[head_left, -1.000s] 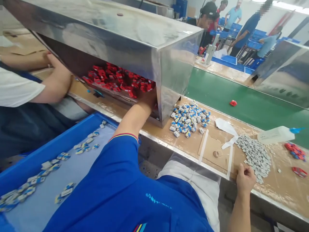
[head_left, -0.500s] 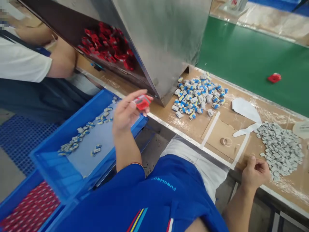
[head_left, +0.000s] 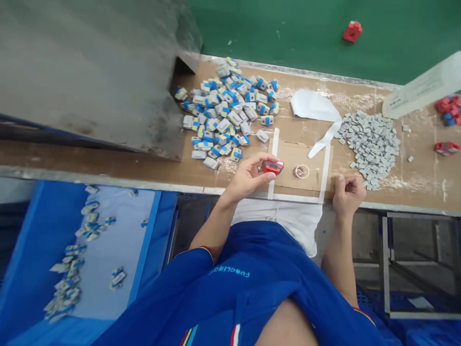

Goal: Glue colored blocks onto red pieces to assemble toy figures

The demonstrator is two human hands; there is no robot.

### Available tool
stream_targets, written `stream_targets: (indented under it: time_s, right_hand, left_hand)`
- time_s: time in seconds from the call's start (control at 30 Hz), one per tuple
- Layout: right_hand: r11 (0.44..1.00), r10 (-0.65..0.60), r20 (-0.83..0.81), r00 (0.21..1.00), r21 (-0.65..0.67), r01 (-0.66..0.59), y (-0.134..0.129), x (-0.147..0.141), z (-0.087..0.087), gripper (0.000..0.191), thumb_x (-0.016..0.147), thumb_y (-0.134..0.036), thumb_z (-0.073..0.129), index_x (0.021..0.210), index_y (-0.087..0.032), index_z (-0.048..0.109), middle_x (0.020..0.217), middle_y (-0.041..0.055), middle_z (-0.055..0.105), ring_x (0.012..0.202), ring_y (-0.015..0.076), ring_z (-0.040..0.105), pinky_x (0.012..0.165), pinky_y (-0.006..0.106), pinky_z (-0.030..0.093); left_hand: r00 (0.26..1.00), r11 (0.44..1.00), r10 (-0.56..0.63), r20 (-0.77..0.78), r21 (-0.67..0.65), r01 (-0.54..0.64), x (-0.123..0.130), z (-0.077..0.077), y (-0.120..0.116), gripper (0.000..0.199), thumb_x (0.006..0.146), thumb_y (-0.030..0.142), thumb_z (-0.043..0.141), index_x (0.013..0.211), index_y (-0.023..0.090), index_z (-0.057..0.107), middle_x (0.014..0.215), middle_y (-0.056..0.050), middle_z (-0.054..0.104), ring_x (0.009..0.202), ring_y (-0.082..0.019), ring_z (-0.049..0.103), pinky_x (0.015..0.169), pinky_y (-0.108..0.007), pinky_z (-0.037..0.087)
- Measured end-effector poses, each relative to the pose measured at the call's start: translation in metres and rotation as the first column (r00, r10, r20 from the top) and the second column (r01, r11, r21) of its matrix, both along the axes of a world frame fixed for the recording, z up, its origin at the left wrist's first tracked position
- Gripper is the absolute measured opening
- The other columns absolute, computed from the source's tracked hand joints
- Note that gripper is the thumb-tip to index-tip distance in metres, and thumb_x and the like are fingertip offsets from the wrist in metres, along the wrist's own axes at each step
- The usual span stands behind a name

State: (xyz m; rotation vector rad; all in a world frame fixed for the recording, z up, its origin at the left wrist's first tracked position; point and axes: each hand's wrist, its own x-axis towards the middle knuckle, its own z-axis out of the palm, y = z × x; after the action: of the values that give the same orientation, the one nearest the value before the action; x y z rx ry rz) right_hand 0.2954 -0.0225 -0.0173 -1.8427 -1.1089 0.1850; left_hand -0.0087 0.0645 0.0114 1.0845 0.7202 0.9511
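Note:
My left hand pinches a small red plastic housing with a grey window above the cardboard-topped bench. My right hand rests at the bench's front edge with its fingers curled; whether something small is in them is hidden. Just beyond it spreads a heap of small flat grey pieces. Left of centre lies a pile of small grey blocks with blue and yellow sides. Between the hands is a taped cardboard patch with a clear tape ring on it.
A grey metal chute stands at the left. Behind the bench runs a green belt carrying a red housing. A white strip, a translucent bottle and red parts lie rightward. A blue bin stands lower left.
My left hand has carried the red housing from beside the chute to over the bench in front of me. My right hand stays curled by the grey heap. The view has swung right.

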Motion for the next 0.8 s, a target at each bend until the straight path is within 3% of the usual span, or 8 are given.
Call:
stream_targets:
  time_s: [0.17, 0.27, 0.4, 0.5, 0.6, 0.7, 0.8]
  right_hand:
    - [1.000, 0.019, -0.027, 0.999, -0.015, -0.019, -0.002, -0.005, 0.002, 0.060, 0.095, -0.079, 0.064, 0.070, -0.027, 0.046, 0.065, -0.0053, 0.050, 0.064, 0.0131, 0.046, 0.064, 0.031, 0.040]
    - [0.999, 0.047, -0.069, 0.996, 0.011, -0.047, -0.001, -0.006, 0.005, 0.061, 0.095, -0.080, 0.065, 0.070, -0.027, 0.047, 0.065, -0.0059, 0.049, 0.062, 0.0123, 0.044, 0.061, 0.030, 0.037]
    - [0.998, 0.059, -0.075, 0.995, 0.022, -0.057, -0.002, -0.007, 0.008, 0.062, 0.095, -0.080, 0.067, 0.070, -0.027, 0.047, 0.065, -0.0059, 0.050, 0.062, 0.0121, 0.044, 0.061, 0.030, 0.038]
    - [0.995, 0.101, -0.118, 0.988, 0.032, -0.098, -0.002, -0.010, 0.011, 0.059, 0.096, -0.078, 0.068, 0.076, -0.026, 0.051, 0.071, -0.0042, 0.055, 0.066, 0.0129, 0.050, 0.064, 0.031, 0.042]
    - [0.961, 0.276, -0.213, 0.937, 0.064, -0.269, 0.000, -0.019, 0.015, 0.048, 0.097, -0.070, 0.074, 0.099, -0.024, 0.065, 0.085, -0.0008, 0.066, 0.074, 0.0149, 0.061, 0.069, 0.031, 0.049]
    - [0.879, 0.473, -0.222, 0.853, 0.046, -0.475, 0.010, -0.030, 0.021, 0.049, 0.099, -0.062, 0.078, 0.125, -0.022, 0.071, 0.095, 0.0016, 0.072, 0.074, 0.0152, 0.063, 0.068, 0.031, 0.052]
    - [0.845, 0.535, -0.134, 0.834, 0.068, -0.531, 0.023, -0.038, 0.027, 0.032, 0.103, -0.052, 0.077, 0.119, -0.024, 0.078, 0.091, 0.0016, 0.072, 0.070, 0.0152, 0.061, 0.064, 0.032, 0.050]
  left_hand:
    - [0.985, 0.968, 0.036, -0.171, 0.253, 0.008, 0.004, -0.010, 0.000, 0.054, 0.074, 0.065, 0.099, 0.094, 0.022, 0.074, 0.098, -0.002, 0.064, 0.086, -0.014, 0.062, 0.075, -0.026, 0.054]
    - [0.969, 0.941, 0.069, -0.239, 0.337, 0.016, 0.003, -0.013, -0.006, 0.046, 0.081, 0.061, 0.096, 0.092, 0.022, 0.076, 0.096, -0.002, 0.060, 0.087, -0.015, 0.060, 0.076, -0.028, 0.054]
    - [0.980, 0.961, -0.025, -0.195, 0.267, 0.078, 0.006, -0.018, -0.014, 0.043, 0.087, 0.050, 0.094, 0.120, 0.026, 0.081, 0.110, -0.005, 0.064, 0.093, -0.015, 0.067, 0.076, -0.025, 0.057]
    - [0.990, 0.977, -0.047, -0.136, 0.200, 0.074, 0.008, -0.024, -0.018, 0.042, 0.093, 0.045, 0.090, 0.129, 0.026, 0.080, 0.119, -0.007, 0.072, 0.103, -0.017, 0.074, 0.090, -0.027, 0.063]
    - [0.995, 0.989, -0.052, -0.086, 0.135, 0.063, 0.012, -0.028, -0.023, 0.044, 0.093, 0.041, 0.091, 0.133, 0.025, 0.079, 0.117, -0.008, 0.079, 0.104, -0.018, 0.079, 0.092, -0.027, 0.065]
    - [0.997, 0.995, -0.060, -0.045, 0.076, 0.063, 0.019, -0.029, -0.029, 0.052, 0.087, 0.036, 0.096, 0.135, 0.025, 0.077, 0.113, -0.006, 0.082, 0.099, -0.016, 0.081, 0.088, -0.024, 0.067]
    - [0.998, 0.995, -0.027, -0.063, 0.090, 0.033, 0.025, -0.029, -0.032, 0.042, 0.085, 0.031, 0.098, 0.123, 0.024, 0.080, 0.112, -0.005, 0.082, 0.098, -0.015, 0.080, 0.087, -0.023, 0.066]
